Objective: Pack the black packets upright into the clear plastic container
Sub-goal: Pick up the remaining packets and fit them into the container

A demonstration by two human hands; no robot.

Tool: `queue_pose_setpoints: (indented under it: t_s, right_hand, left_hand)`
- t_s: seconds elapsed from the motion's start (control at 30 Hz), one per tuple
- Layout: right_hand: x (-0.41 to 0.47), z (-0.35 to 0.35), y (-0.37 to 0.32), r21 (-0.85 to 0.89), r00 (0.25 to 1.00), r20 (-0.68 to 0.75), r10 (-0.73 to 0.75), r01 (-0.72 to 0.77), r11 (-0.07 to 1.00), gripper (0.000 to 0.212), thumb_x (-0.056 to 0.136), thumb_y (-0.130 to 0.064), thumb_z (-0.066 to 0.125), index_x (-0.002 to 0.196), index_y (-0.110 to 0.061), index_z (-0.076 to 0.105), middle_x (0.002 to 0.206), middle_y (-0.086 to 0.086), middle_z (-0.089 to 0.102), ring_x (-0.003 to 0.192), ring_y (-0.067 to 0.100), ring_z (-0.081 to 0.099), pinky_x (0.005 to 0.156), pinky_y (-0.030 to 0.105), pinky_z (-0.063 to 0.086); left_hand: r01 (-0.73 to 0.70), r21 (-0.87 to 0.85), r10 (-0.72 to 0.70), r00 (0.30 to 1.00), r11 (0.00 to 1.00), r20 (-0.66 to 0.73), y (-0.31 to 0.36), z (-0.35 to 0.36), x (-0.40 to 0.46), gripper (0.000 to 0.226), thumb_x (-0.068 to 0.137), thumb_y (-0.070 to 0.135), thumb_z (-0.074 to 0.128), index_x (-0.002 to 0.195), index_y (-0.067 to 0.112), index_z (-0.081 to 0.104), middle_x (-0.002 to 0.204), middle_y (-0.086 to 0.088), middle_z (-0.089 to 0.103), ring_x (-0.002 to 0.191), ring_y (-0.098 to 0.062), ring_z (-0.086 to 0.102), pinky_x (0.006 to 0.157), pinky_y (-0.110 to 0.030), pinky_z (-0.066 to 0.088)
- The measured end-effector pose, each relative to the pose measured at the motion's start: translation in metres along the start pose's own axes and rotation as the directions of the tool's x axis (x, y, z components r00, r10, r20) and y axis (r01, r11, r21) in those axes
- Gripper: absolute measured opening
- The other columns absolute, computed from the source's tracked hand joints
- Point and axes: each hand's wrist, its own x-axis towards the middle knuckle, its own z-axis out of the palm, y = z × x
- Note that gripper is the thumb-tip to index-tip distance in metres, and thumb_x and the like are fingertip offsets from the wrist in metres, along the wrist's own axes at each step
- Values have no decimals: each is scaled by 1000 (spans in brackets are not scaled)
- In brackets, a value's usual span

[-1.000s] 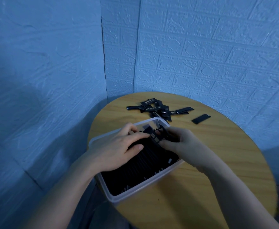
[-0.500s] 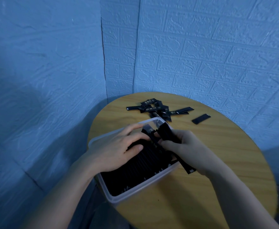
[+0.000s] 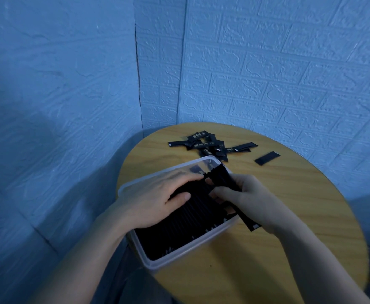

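The right hand (image 3: 245,196) kept a grip on a bundle of black packets (image 3: 224,178) over the clear container (image 3: 179,251); the left hand (image 3: 155,198) pressed flat, fingers straight, on upright packets (image 3: 190,220) inside. Loose packets (image 3: 208,144) lay at twelve o'clock on the surface (image 3: 289,216).

Print too small to read

The loose black packets (image 3: 208,144) at 12 o'clock on the table carry pale marks and small blocks of print, none legible.
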Motion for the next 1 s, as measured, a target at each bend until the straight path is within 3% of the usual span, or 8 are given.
queue_pose_setpoints:
  t_s: [0.2, 0.37, 0.5, 0.63, 0.8, 1.0]
  right_hand:
    - [-1, 0, 0, 61, 1000, 9, 16, -16, 998, 18, 96, -10, 55, 104, -18, 69, 81, 1, 74, 76, 12, 70, 64, 20, 53]
    - [-1, 0, 2, -89, 1000, 29, -2, 5, 996, 14, 94, -15, 59, 106, -15, 67, 88, 7, 72, 77, 22, 68, 65, 29, 56]
    - [-1, -1, 3, -136, 996, 83, -17, 28, 990, 11, 93, -10, 61, 100, -16, 66, 77, -5, 69, 70, 8, 65, 63, 22, 50]
    - [1, -3, 3, -147, 996, 90, -13, 27, 989, 13, 91, -4, 61, 98, -14, 66, 83, 3, 69, 68, 6, 63, 63, 21, 51]
    - [2, -3, 2, -111, 997, 75, -4, 12, 994, 13, 89, -3, 64, 98, -13, 66, 90, 9, 70, 70, 9, 64, 64, 21, 52]
    - [2, -2, 4, -94, 998, 62, -3, 9, 996, 17, 88, -3, 66, 101, -13, 67, 89, 8, 71, 74, 13, 66, 65, 23, 53]
  left_hand:
    - [10, -13, -9, 999, 1000, 45, -2, 2, 1, 39, 103, 43, 32, 140, 56, 36, 143, 28, 22, 121, 0, 43, 95, -36, 45]
    - [2, 7, -3, 998, 1000, 63, -3, 2, 1, 39, 103, 43, 30, 140, 56, 36, 155, 27, 16, 140, 2, 26, 109, -34, 36]
    - [2, 19, -3, 998, 1000, 60, -3, 3, 1, 40, 102, 45, 28, 141, 53, 36, 155, 29, 15, 140, 4, 24, 111, -31, 34]
    - [-3, 25, 2, 998, 1000, 61, -3, 2, 2, 41, 103, 43, 29, 143, 49, 35, 154, 30, 16, 139, 5, 25, 110, -30, 34]
    - [8, 25, -11, 993, 1000, 117, -1, -5, 6, 41, 103, 39, 35, 144, 44, 37, 138, 26, 27, 123, 1, 40, 100, -34, 40]
    - [28, -59, -21, 993, 998, 120, -4, -9, 13, 33, 102, 40, 41, 134, 40, 48, 126, 29, 33, 121, -1, 44, 103, -36, 39]
